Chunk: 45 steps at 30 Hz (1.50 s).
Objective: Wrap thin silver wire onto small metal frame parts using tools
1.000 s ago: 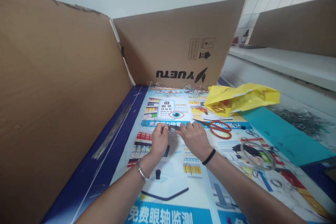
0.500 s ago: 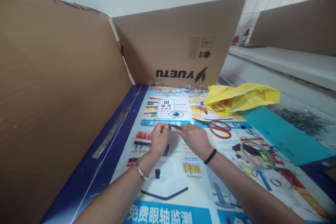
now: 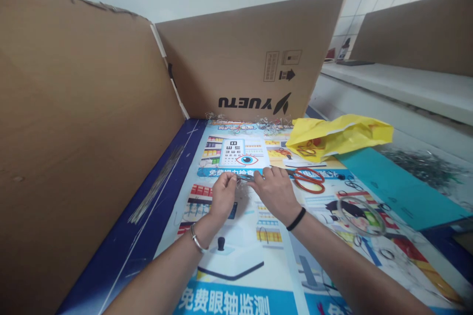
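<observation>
"Which step are we on?"
"We seem to be working fine wire (image 3: 242,186) with a slim dark metal tool (image 3: 247,177), perhaps pliers; our fingers cover too much to be sure."
"And our grip?"
"Our left hand (image 3: 223,194) is pinched closed, apparently on the fine wire. Our right hand (image 3: 275,193) wraps the tool, its tip close to that pinch. Both are around the counter's (image 3: 148,241) middle, well in from its left edge."
"What does the next move call for?"
"A steady pinch and small, controlled tool movements, we judge."
"How does the wire look?"
"Thin, silvery, loosely curled, rather blurred. Our straight wire bundle (image 3: 157,184) lies along the counter's left edge."
</observation>
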### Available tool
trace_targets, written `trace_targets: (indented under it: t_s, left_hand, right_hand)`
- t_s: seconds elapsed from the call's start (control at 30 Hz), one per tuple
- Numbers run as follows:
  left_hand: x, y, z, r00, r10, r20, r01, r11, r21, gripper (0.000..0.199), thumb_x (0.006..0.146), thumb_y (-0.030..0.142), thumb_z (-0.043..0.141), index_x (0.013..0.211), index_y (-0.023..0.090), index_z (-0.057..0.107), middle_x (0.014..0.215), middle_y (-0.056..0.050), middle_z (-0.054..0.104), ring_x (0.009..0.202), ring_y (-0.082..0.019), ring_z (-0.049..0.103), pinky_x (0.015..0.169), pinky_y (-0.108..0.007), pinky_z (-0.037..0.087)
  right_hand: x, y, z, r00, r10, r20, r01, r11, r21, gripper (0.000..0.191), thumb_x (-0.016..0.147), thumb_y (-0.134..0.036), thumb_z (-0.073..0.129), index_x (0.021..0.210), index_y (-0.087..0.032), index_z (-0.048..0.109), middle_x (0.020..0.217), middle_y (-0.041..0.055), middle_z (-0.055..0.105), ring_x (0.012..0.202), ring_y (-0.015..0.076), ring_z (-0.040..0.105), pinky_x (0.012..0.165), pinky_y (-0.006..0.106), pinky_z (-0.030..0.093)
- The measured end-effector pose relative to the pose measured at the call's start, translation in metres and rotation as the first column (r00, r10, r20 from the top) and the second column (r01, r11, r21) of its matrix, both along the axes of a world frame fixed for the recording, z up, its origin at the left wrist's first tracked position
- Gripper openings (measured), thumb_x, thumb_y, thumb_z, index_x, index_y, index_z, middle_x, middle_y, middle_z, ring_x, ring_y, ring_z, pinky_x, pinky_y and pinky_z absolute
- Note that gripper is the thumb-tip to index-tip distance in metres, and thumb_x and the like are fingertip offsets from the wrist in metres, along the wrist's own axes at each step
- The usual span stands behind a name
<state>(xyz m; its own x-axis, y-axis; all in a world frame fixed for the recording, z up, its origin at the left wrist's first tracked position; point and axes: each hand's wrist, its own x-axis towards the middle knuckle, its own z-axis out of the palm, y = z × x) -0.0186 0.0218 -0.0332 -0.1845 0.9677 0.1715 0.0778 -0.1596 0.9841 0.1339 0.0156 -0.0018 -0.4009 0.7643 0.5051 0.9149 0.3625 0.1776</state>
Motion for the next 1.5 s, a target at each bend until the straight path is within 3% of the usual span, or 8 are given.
trace_targets:
  t_s: [0.87,1.5]
  left_hand:
    - [-0.0006,0.0009,-0.0022,0.999,-0.015,-0.03,0.015,1.0,-0.006,0.012,0.08,0.026,0.05,0.072,0.017,0.054,0.068,0.001,0.055,0.065,-0.012,0.048,0.064,-0.024,0.038]
    - [-0.0019,0.0016,-0.0021,0.998,-0.052,-0.042,0.052,0.999,-0.007,0.013,0.081,0.027,0.048,0.073,0.017,0.054,0.071,0.001,0.057,0.069,-0.013,0.051,0.069,-0.024,0.04]
  right_hand:
    - [-0.0015,-0.0029,-0.001,1.0,-0.009,0.029,0.011,0.998,-0.067,0.035,0.09,-0.042,0.041,0.08,-0.016,0.061,0.072,0.0083,0.061,0.07,0.0209,0.052,0.062,0.031,0.022]
    - [0.0004,0.0013,-0.0003,0.999,-0.048,-0.02,0.045,0.99,-0.136,0.038,0.088,-0.047,0.042,0.082,-0.017,0.064,0.078,0.0092,0.06,0.079,0.0219,0.052,0.067,0.032,0.023]
